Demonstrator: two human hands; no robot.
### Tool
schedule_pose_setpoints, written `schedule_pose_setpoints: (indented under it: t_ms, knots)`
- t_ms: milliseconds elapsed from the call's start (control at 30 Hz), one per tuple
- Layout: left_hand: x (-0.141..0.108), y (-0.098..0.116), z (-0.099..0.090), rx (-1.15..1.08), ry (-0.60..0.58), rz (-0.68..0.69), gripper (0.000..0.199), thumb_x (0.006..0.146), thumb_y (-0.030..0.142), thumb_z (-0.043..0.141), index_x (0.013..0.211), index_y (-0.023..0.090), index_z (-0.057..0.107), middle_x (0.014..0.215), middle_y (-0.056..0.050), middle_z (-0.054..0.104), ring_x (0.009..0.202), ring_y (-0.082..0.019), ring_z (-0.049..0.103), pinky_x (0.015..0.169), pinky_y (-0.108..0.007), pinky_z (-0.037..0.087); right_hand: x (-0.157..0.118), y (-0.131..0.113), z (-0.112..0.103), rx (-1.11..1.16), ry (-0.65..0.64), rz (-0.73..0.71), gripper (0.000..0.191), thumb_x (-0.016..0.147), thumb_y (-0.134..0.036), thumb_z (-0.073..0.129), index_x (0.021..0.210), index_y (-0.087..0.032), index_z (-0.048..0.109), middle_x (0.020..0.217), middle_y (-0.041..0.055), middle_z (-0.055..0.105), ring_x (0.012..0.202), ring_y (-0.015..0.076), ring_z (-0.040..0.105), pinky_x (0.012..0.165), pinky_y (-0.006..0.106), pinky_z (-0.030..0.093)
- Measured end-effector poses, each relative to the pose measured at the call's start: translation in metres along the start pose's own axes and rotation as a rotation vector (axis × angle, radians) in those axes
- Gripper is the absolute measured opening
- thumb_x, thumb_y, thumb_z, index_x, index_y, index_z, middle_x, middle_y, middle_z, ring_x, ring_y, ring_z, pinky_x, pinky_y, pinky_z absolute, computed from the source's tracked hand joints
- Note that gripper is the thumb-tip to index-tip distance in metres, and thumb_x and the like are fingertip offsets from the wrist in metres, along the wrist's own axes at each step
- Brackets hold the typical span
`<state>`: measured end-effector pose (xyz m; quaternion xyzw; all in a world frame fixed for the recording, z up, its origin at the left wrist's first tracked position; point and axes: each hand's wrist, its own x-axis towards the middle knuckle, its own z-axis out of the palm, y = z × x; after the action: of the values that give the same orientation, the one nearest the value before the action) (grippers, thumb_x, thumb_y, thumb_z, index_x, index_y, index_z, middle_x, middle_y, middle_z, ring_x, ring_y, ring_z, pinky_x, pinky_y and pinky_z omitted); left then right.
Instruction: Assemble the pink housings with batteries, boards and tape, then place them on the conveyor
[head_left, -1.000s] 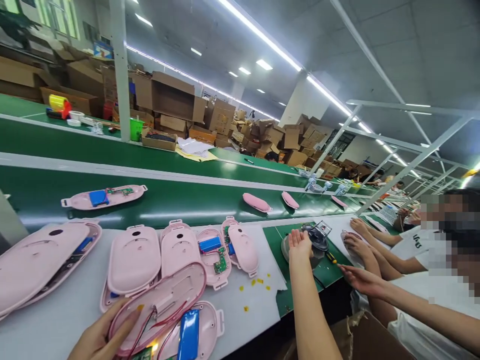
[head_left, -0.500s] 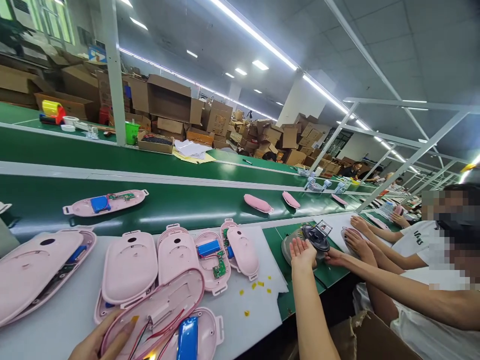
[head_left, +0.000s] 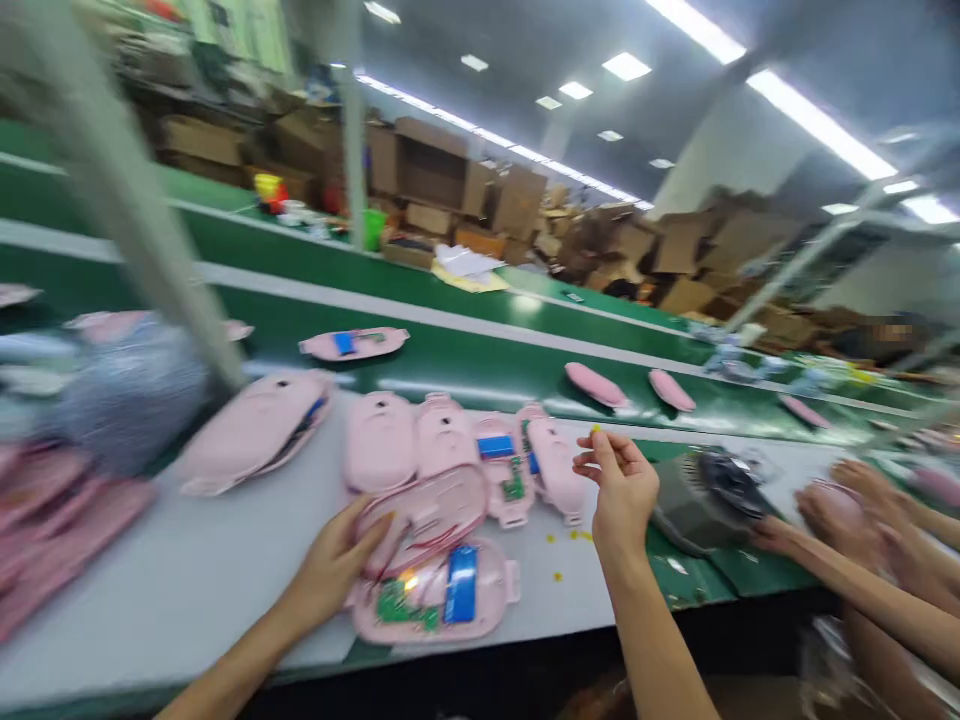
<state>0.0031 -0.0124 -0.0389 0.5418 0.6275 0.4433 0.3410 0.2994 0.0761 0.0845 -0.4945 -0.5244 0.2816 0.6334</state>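
Note:
My left hand point(head_left: 341, 550) is closed on the edge of a pink plastic shell half point(head_left: 442, 505), tilted up with thin red wires running from it. Below it lies the matching open half point(head_left: 487, 620), holding a blue battery point(head_left: 460, 585) and a green circuit board point(head_left: 401, 603). My right hand point(head_left: 624, 490) is raised over the white sheet, fingers pinched on a small yellow piece of tape point(head_left: 596, 430). Several more yellow bits point(head_left: 559, 577) lie on the sheet below. Blur hides the finer detail.
Several pink casings point(head_left: 380, 440) stand along the white sheet point(head_left: 247, 560). At right is a grey round device with a black top point(head_left: 724, 490), touched by another person's hand point(head_left: 772, 535). Pink shells point(head_left: 596, 385) lie on the green belt. A metal post point(head_left: 150, 220) rises at left.
The view has swung left. My right hand has left the grey device, closed its fingers and come back toward the casings with a yellow piece. My left hand still holds the shell half.

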Motion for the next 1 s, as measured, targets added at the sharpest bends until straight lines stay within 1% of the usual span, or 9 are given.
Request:
schedule_pose_setpoints:
  t_ms: [67, 167, 267, 333, 433, 533, 600, 767, 1000]
  knots:
    - [-0.004, 0.03, 0.002, -0.15, -0.114, 0.032, 0.042, 0.087, 0.052, 0.052, 0.112, 0.019, 0.06, 0.109, -0.006, 0.066, 0.103, -0.027, 0.061, 0.095, -0.037, 0.048, -0.04, 0.001, 0.035, -0.087, -0.361, -0.112, 0.022, 0.089, -0.039, 0.057, 0.091, -0.017, 0.062, 0.085, 0.0054, 0.067, 0.064, 0.0139, 0.06, 0.057, 0.027, 0.049]
    - [-0.007, 0.043, 0.004, -0.23, -0.111, 0.075, 0.039, 0.088, 0.048, 0.054, 0.111, 0.016, 0.059, 0.107, -0.006, 0.064, 0.102, -0.024, 0.058, 0.096, -0.033, 0.045, -0.085, 0.005, 0.073, -0.266, -0.842, -0.531, 0.017, 0.095, -0.021, 0.045, 0.097, -0.02, 0.062, 0.09, 0.0055, 0.067, 0.079, 0.0171, 0.059, 0.07, 0.03, 0.048]
    - [-0.014, 0.038, 0.007, -0.358, -0.077, 0.101, 0.04, 0.089, 0.044, 0.054, 0.115, 0.014, 0.057, 0.112, -0.008, 0.062, 0.107, -0.024, 0.056, 0.099, -0.035, 0.043, -0.101, 0.014, 0.086, -0.442, -1.03, -0.845, 0.019, 0.093, -0.013, 0.04, 0.094, -0.019, 0.058, 0.087, 0.0068, 0.064, 0.078, 0.02, 0.054, 0.069, 0.033, 0.045]
    - [-0.018, 0.034, 0.01, -0.449, -0.063, 0.101, 0.041, 0.089, 0.043, 0.053, 0.117, 0.013, 0.056, 0.113, -0.009, 0.062, 0.107, -0.025, 0.056, 0.097, -0.036, 0.044, -0.102, 0.018, 0.083, -0.497, -1.097, -0.895, 0.018, 0.092, -0.012, 0.039, 0.089, -0.019, 0.056, 0.082, 0.0062, 0.062, 0.074, 0.0198, 0.051, 0.066, 0.032, 0.042]
    - [-0.02, 0.032, 0.015, -0.521, -0.045, 0.097, 0.041, 0.088, 0.042, 0.056, 0.116, 0.012, 0.058, 0.111, -0.01, 0.063, 0.103, -0.025, 0.057, 0.093, -0.036, 0.046, -0.102, 0.017, 0.075, -0.458, -1.139, -0.72, 0.016, 0.093, -0.016, 0.04, 0.086, -0.02, 0.054, 0.079, 0.0033, 0.059, 0.074, 0.0173, 0.052, 0.066, 0.029, 0.04]
    - [-0.022, 0.033, 0.018, -0.632, -0.004, 0.061, 0.039, 0.084, 0.04, 0.062, 0.112, 0.012, 0.059, 0.107, -0.009, 0.063, 0.101, -0.024, 0.057, 0.09, -0.033, 0.046, -0.109, 0.012, 0.072, -0.428, -1.084, -0.491, 0.013, 0.094, -0.022, 0.045, 0.087, -0.02, 0.055, 0.081, 0.0015, 0.059, 0.075, 0.0152, 0.054, 0.067, 0.027, 0.039]
    - [-0.024, 0.035, 0.019, -0.71, 0.023, 0.026, 0.037, 0.082, 0.038, 0.064, 0.107, 0.012, 0.06, 0.099, -0.008, 0.063, 0.091, -0.02, 0.058, 0.082, -0.029, 0.048, -0.117, 0.01, 0.075, -0.442, -1.056, -0.422, 0.015, 0.094, -0.027, 0.046, 0.086, -0.02, 0.056, 0.083, 0.0012, 0.058, 0.075, 0.0147, 0.053, 0.067, 0.027, 0.038]
    - [-0.035, 0.038, 0.015, -0.957, -0.102, -0.086, 0.043, 0.082, 0.047, 0.06, 0.108, 0.014, 0.053, 0.079, -0.003, 0.056, 0.059, -0.012, 0.052, 0.05, -0.02, 0.045, -0.133, 0.005, 0.084, -0.523, -0.962, -0.388, 0.023, 0.096, -0.029, 0.043, 0.079, -0.019, 0.056, 0.081, 0.0014, 0.051, 0.072, 0.0145, 0.049, 0.066, 0.027, 0.038]
    - [-0.044, 0.039, 0.012, -1.034, -0.117, -0.031, 0.044, 0.081, 0.048, 0.058, 0.106, 0.012, 0.054, 0.088, -0.007, 0.057, 0.069, -0.014, 0.056, 0.058, -0.025, 0.054, -0.138, 0.005, 0.089, -0.666, -0.917, -0.463, 0.022, 0.095, -0.029, 0.046, 0.083, -0.02, 0.062, 0.083, 0.0033, 0.053, 0.074, 0.0159, 0.051, 0.062, 0.027, 0.036]
